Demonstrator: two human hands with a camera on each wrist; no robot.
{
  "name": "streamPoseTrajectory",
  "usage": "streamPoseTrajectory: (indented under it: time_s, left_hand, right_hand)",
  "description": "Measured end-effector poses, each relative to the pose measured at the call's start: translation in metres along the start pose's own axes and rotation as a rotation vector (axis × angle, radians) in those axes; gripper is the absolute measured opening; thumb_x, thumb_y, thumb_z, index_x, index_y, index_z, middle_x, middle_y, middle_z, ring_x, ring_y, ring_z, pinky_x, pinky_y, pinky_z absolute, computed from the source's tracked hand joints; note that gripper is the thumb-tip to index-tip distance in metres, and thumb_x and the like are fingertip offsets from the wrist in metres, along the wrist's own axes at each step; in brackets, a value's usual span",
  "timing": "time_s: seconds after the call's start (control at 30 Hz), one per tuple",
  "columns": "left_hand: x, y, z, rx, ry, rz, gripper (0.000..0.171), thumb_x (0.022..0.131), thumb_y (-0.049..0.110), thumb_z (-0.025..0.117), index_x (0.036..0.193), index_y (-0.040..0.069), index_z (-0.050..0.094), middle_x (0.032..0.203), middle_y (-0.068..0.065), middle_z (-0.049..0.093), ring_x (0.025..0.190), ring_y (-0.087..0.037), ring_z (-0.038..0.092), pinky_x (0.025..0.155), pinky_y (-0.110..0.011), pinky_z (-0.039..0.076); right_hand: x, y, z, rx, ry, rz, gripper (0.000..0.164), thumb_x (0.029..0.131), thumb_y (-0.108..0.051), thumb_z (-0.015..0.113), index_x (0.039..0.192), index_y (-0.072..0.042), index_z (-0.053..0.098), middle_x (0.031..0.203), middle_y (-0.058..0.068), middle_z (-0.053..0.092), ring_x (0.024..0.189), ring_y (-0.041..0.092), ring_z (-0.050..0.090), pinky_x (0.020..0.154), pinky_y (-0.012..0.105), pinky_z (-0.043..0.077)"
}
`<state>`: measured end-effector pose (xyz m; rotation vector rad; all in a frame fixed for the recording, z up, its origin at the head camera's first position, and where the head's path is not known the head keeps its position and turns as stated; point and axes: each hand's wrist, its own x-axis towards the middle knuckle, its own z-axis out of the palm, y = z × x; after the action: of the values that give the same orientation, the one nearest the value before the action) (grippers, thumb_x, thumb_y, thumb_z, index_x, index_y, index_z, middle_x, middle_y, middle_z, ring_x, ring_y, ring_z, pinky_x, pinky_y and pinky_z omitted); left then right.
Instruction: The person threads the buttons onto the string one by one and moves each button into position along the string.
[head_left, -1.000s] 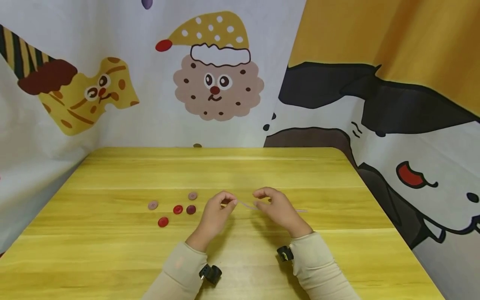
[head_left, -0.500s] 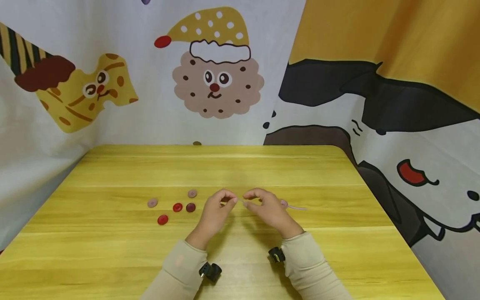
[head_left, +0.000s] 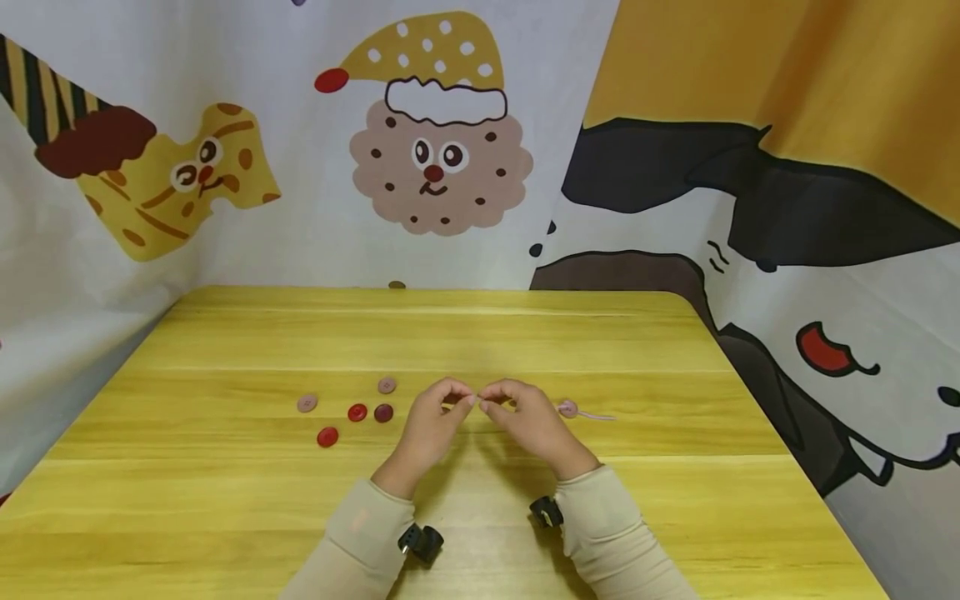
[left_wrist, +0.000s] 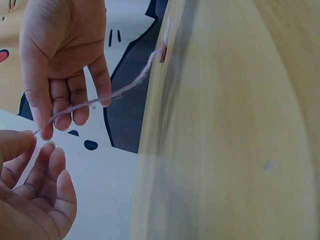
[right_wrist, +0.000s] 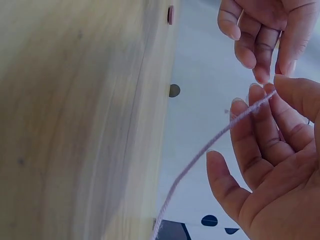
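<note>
In the head view my left hand (head_left: 429,433) and right hand (head_left: 534,427) meet fingertip to fingertip above the middle of the table. Thin pink yarn (left_wrist: 131,86) runs to both: my left thumb and finger pinch it at its end, and my right thumb and index finger pinch it right beside them. From there the yarn slants past the right hand's other fingers, which are spread loosely. A pink button (head_left: 568,409) is threaded on the yarn, resting on the table right of my right hand, a short tail lying beyond it. The yarn's very tip is hidden between fingertips.
Left of my hands, several loose buttons lie on the wooden table (head_left: 480,333): two dusty-pink ones, including a pink button (head_left: 307,403), two red ones, including a red button (head_left: 327,437), and a maroon button (head_left: 383,413). A cartoon-printed cloth (head_left: 285,250) hangs behind the table.
My right hand has moved left along the yarn until its fingertips meet the left ones and pinch. The threaded button behind it has come into view. The left hand stays nearly still.
</note>
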<state>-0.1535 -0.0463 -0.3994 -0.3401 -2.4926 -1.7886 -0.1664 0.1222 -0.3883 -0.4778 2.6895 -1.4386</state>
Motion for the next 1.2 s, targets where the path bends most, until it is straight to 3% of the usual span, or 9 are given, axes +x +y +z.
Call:
streamPoseTrajectory:
  time_s: [0.4,0.63,0.9,1.13,1.2]
  left_hand:
    - [0.001,-0.002,-0.001,0.014,-0.004,-0.015,0.009,0.097,0.014,0.059,0.099,0.009,0.065,0.100,-0.004,0.064,0.098,-0.022,0.058,0.080,-0.037,0.048]
    - [0.001,0.000,-0.007,0.046,-0.007,-0.036,0.010,0.096,0.016,0.061,0.101,0.008,0.065,0.101,-0.004,0.064,0.099,-0.021,0.058,0.081,-0.037,0.047]
    - [0.001,0.001,-0.026,0.075,0.010,-0.070,0.014,0.096,0.016,0.062,0.106,0.006,0.066,0.103,-0.004,0.064,0.101,-0.023,0.057,0.083,-0.038,0.047]
    - [0.004,-0.002,-0.048,0.099,0.039,-0.055,0.014,0.095,0.013,0.062,0.106,0.004,0.065,0.104,-0.008,0.065,0.103,-0.026,0.056,0.084,-0.040,0.046]
    - [0.004,-0.002,-0.054,0.104,0.029,-0.081,0.015,0.096,0.014,0.061,0.107,0.005,0.064,0.107,-0.008,0.064,0.103,-0.024,0.057,0.087,-0.041,0.046]
  right_hand:
    - [0.000,-0.004,0.001,0.010,0.042,0.008,0.009,0.093,-0.011,0.065,0.098,-0.011,0.072,0.097,-0.001,0.070,0.100,0.020,0.060,0.093,0.047,0.045]
    - [-0.001,-0.004,0.000,0.016,0.042,0.015,0.011,0.093,-0.011,0.064,0.100,-0.005,0.070,0.095,-0.001,0.068,0.098,0.020,0.059,0.092,0.046,0.045]
    - [-0.003,-0.001,-0.001,0.030,0.056,0.005,0.008,0.093,-0.011,0.065,0.097,-0.007,0.070,0.092,-0.003,0.067,0.096,0.018,0.058,0.092,0.046,0.045]
    - [-0.005,-0.001,-0.003,0.026,0.057,0.007,0.008,0.093,-0.010,0.065,0.097,-0.005,0.070,0.092,-0.003,0.068,0.096,0.018,0.060,0.095,0.046,0.044]
    - [-0.005,-0.001,-0.003,0.022,0.058,0.009,0.008,0.092,-0.009,0.065,0.097,-0.005,0.069,0.092,-0.003,0.068,0.096,0.018,0.060,0.095,0.045,0.044]
